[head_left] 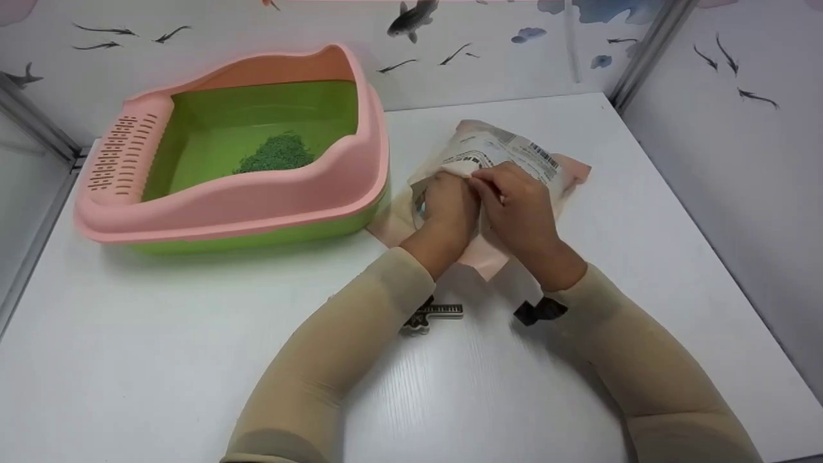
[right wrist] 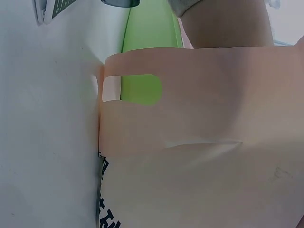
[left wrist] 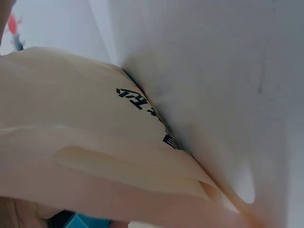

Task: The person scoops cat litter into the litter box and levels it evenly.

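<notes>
A pale pink plastic bag (head_left: 488,257) with a printed label lies at the middle right of the table. My left hand (head_left: 453,202) is bent over its opening, its fingertips hidden by the bag's flap in the head view. In the left wrist view fingers (left wrist: 23,214) show below the bag edge, beside a blue and black thing (left wrist: 88,221) of unclear kind. My right hand (head_left: 517,206) pinches the bag's edge between thumb and fingers, close beside the left. In the right wrist view the bag (right wrist: 190,114) and its cut-out handle hole fill most of the picture.
A pink-rimmed green litter box (head_left: 257,193) stands at the left with a heap of green granules (head_left: 280,153) inside. A dark and silver piece with a ridged bar (head_left: 443,312) lies below the left wrist. White walls with painted fish border the table (head_left: 161,360).
</notes>
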{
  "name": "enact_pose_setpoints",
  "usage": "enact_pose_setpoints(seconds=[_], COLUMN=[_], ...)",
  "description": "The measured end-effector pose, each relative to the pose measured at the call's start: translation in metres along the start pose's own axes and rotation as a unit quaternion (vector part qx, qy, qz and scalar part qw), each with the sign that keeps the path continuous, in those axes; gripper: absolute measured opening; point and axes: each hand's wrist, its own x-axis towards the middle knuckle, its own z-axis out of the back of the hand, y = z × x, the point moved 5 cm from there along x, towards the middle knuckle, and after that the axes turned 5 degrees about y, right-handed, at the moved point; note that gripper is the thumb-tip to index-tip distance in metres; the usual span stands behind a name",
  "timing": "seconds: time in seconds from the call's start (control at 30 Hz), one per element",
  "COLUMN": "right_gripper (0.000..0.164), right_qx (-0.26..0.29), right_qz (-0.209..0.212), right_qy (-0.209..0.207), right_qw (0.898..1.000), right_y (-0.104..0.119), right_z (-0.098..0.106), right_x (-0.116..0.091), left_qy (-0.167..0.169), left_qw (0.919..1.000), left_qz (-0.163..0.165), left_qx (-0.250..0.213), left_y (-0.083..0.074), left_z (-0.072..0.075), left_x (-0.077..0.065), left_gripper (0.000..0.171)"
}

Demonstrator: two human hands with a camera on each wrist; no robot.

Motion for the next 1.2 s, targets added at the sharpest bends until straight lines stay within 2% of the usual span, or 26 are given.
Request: enact_pose_setpoints(seconds=[0.17,0.4,0.63,0.83,0.97,1.2], right_gripper=[0.017,0.017,0.016,0.016,0.016,0.015], right_qx=[0.000,-0.003,0.001,-0.001,0.004,0.005], right_qz=[-0.008,-0.002,0.002,0.000,-0.001,-0.001], right_qy=[0.010,0.018,0.022,0.026,0.029,0.030], right_qw=[1.000,1.000,1.000,1.000,1.000,1.000], right_y=[-0.001,-0.001,0.001,0.000,0.000,-0.001], right_z=[0.000,-0.002,-0.003,-0.003,-0.004,-0.004], right_x=[0.000,-0.001,-0.001,-0.001,-0.001,-0.001], left_qy=[0.017,0.045,0.040,0.016,0.017,0.003], left_qw=[0.9993,0.9978,0.9983,0.9994,0.9995,0.9994], left_qz=[-0.014,-0.006,-0.011,-0.016,-0.019,-0.003], left_qx=[0.029,0.049,0.041,0.025,0.021,-0.034], left_y=[-0.002,-0.003,-0.001,0.002,0.003,0.008], left_z=[-0.002,-0.005,-0.009,-0.010,-0.011,-0.011], left_x=[0.004,0.009,0.008,0.006,0.005,0.002], left_gripper=[0.036,0.033,0.036,0.032,0.030,0.026])
